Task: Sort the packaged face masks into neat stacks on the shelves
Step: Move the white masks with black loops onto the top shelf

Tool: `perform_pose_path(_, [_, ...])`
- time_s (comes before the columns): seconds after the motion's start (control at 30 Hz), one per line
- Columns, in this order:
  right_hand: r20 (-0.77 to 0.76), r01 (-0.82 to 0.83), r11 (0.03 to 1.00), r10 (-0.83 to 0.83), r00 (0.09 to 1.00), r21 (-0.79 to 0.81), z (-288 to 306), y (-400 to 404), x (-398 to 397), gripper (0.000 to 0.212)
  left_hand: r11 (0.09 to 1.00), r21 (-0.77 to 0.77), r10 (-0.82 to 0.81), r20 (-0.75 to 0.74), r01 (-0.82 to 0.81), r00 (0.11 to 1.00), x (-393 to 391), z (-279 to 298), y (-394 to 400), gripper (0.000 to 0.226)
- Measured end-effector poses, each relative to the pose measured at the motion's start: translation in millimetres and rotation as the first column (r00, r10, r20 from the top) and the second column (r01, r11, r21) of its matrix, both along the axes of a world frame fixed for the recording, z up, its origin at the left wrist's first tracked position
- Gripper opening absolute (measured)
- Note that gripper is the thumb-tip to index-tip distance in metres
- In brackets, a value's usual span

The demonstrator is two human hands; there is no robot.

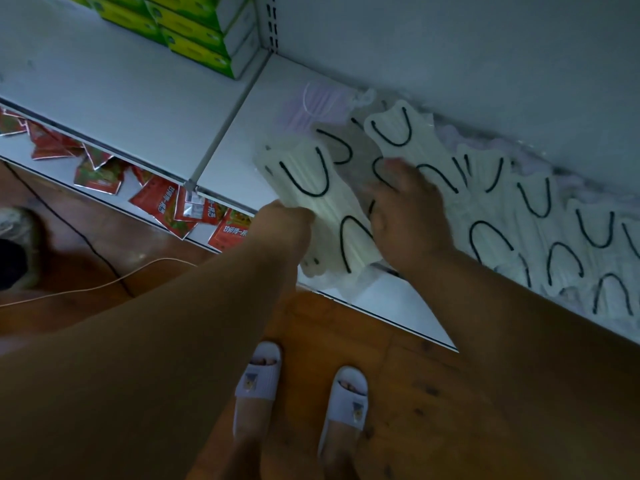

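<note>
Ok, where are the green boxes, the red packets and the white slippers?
green boxes (194, 32): head view, front of the stack on the upper shelf.
red packets (162, 202): head view, one packet on the lower shelf.
white slippers (258, 375): head view, strap of the left slipper.

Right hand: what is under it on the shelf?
The right hand lies flat on packaged white face masks with black ear loops, on the white shelf. The part beneath the palm is covered.
</note>
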State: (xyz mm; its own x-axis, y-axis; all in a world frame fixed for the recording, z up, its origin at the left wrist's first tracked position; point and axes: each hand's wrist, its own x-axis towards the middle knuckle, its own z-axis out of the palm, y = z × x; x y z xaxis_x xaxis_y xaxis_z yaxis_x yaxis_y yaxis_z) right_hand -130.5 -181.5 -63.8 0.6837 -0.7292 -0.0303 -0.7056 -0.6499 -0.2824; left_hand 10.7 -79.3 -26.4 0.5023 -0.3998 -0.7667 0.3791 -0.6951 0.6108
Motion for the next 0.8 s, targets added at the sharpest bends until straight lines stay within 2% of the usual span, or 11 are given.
perform_pose_path(0.07, [-0.157, 0.127, 0.991, -0.131, 0.979, -0.034, -6, -15, -10, 0.045, 1.000, 0.017, -0.021, 0.007, 0.021, 1.000, -1, -3, 1, 0.033])
perform_pose_path(0.13, [-0.183, 0.135, 0.991, -0.135, 0.974, -0.009, -12, -23, -20, 0.048, 1.000, 0.011, -0.023, -0.005, 0.023, 1.000, -5, -2, 2, 0.035])
perform_pose_path(0.2, [-0.100, 0.101, 0.995, -0.103, 0.990, -0.027, -17, -24, -28, 0.041, 1.000, -0.008, -0.016, -0.020, 0.016, 1.000, -10, -3, 1, 0.036])
perform_pose_path(0.27, [0.032, 0.149, 0.989, -0.148, 0.988, -0.023, -12, -22, -28, 0.035, 1.000, -0.011, -0.013, -0.045, 0.012, 0.999, -13, -3, -1, 0.038])
perform_pose_path(0.43, [0.280, 0.374, 0.898, -0.429, 0.859, 0.231, 16, 1, -22, 0.030, 0.993, -0.052, 0.088, -0.238, -0.104, 0.967, -22, 5, -9, 0.037])
perform_pose_path(0.5, [0.282, 0.310, 0.893, -0.405, 0.870, 0.327, 25, 17, -19, 0.029, 0.985, -0.115, 0.093, -0.282, -0.130, 0.955, -26, 6, -13, 0.037])
perform_pose_path(0.57, [0.256, 0.149, 0.900, -0.271, 0.928, 0.410, 26, 36, -20, 0.028, 0.978, -0.176, 0.044, -0.340, -0.109, 0.940, -32, 8, -15, 0.052])
perform_pose_path(0.63, [0.298, 0.077, 0.876, -0.244, 0.923, 0.477, 24, 48, -26, 0.029, 0.982, -0.178, 0.001, -0.296, -0.057, 0.955, -37, 4, -16, 0.059])
perform_pose_path(0.67, [0.325, 0.089, 0.867, -0.276, 0.905, 0.490, 23, 50, -30, 0.028, 0.986, -0.168, -0.023, -0.225, -0.016, 0.974, -39, 3, -17, 0.052])
perform_pose_path(0.73, [0.358, 0.184, 0.922, -0.308, 0.882, 0.341, 21, 46, -43, 0.025, 0.992, -0.094, -0.092, -0.049, 0.087, 0.995, -43, -3, -19, 0.024])
perform_pose_path(0.8, [0.261, 0.314, 0.944, -0.331, 0.907, 0.105, 11, 31, -63, 0.025, 0.986, -0.039, -0.163, -0.010, 0.162, 0.987, -49, -6, -19, 0.018])
